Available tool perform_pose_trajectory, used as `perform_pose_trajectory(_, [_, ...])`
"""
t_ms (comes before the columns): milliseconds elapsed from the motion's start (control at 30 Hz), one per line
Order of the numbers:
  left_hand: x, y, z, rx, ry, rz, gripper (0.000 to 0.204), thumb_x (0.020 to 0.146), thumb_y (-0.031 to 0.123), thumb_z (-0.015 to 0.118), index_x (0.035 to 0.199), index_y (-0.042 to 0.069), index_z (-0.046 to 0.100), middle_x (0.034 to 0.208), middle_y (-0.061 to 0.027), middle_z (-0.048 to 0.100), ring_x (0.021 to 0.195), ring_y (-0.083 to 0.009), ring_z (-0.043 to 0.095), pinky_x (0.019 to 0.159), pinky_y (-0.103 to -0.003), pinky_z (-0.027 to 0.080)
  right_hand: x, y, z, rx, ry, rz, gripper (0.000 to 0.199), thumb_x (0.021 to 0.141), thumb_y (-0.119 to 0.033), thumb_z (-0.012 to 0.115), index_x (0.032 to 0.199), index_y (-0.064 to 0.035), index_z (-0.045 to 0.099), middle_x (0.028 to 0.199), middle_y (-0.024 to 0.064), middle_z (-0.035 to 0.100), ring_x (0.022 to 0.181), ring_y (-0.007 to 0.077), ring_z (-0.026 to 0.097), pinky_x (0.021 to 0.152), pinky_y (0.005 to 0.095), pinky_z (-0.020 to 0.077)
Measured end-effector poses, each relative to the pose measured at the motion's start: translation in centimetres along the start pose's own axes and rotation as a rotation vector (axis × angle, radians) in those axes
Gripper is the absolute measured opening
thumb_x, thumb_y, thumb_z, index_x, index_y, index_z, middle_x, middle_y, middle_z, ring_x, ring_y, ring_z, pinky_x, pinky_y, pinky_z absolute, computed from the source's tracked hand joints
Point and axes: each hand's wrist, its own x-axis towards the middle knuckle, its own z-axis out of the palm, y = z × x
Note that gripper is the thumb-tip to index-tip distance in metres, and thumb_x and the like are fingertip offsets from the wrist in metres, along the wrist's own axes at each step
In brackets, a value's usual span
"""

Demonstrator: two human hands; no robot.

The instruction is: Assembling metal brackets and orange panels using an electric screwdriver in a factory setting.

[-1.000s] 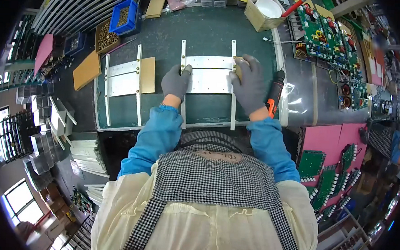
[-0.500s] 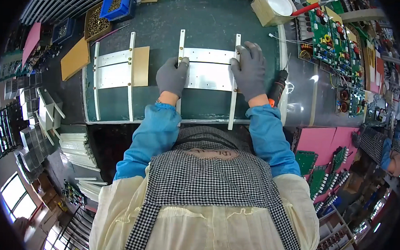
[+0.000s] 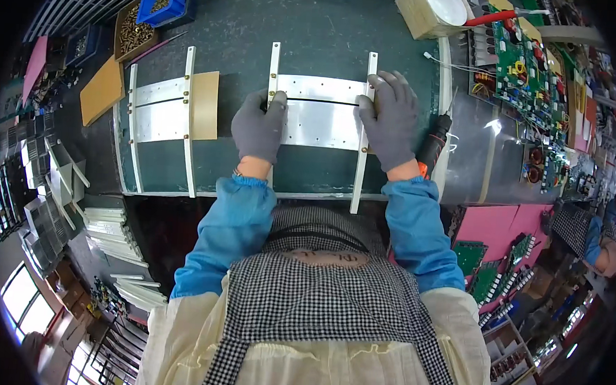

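On the dark green bench mat (image 3: 330, 26), a second plate-and-rail assembly with a tan card (image 3: 166, 108) lies left of the work; a black-and-orange powered screwdriver (image 3: 432, 145) lies just right of it, with green circuit boards (image 3: 530, 72) beyond. A crowded workshop surrounds the bench. The silver metal plate with two white cross rails (image 3: 322, 113) lies centred. The grey-gloved left hand (image 3: 258, 128) and right hand (image 3: 388, 120) press down on it, fingers loosely spread, each covering a rail.
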Motion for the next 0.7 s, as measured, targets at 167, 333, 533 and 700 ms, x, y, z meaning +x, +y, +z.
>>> perform_pose_trajectory(167, [0.1,0.2,-0.1,-0.027,0.002,0.021,0.040,0.086,0.036,0.070,0.110,0.003,0.070,0.084,-0.0136,0.070,0.077,-0.0243,0.067,0.074,-0.035,0.052,0.1,0.0,-0.2,0.032,-0.016,0.023,0.037,0.086,-0.027,0.063,0.119,-0.0096,0.061,0.125,0.0100,0.057,0.128,0.0325,0.046,0.108,0.0497,0.0317])
perform_pose_trajectory(333, [-0.1,-0.2,-0.6,-0.108,-0.063,0.032,0.039,0.091,0.033,0.065,0.114,0.001,0.068,0.088,-0.0130,0.070,0.078,-0.0200,0.066,0.075,-0.034,0.052,0.4,0.8,-1.1,0.152,-0.054,0.006,0.034,0.091,-0.027,0.059,0.121,-0.0086,0.061,0.124,0.0124,0.059,0.124,0.0334,0.050,0.106,0.0488,0.0340])
perform_pose_trajectory(533, [0.1,-1.0,-1.7,-0.251,-0.095,0.064,0.036,0.096,0.027,0.055,0.117,0.000,0.066,0.091,-0.0154,0.071,0.083,-0.0204,0.066,0.078,-0.032,0.051,0.3,1.1,-2.0,0.251,-0.011,0.017,0.033,0.096,-0.025,0.052,0.122,-0.0056,0.060,0.122,0.0140,0.061,0.121,0.0348,0.052,0.104,0.0455,0.0359])
perform_pose_trajectory(700, [0.3,0.3,-1.3,-0.117,-0.104,0.047,0.040,0.093,0.034,0.061,0.115,0.002,0.068,0.091,-0.0161,0.071,0.083,-0.0224,0.067,0.077,-0.032,0.051,0.7,0.9,-2.4,0.202,0.016,0.011,0.032,0.096,-0.022,0.052,0.121,-0.0050,0.060,0.122,0.0142,0.061,0.122,0.0349,0.051,0.104,0.0465,0.0359])
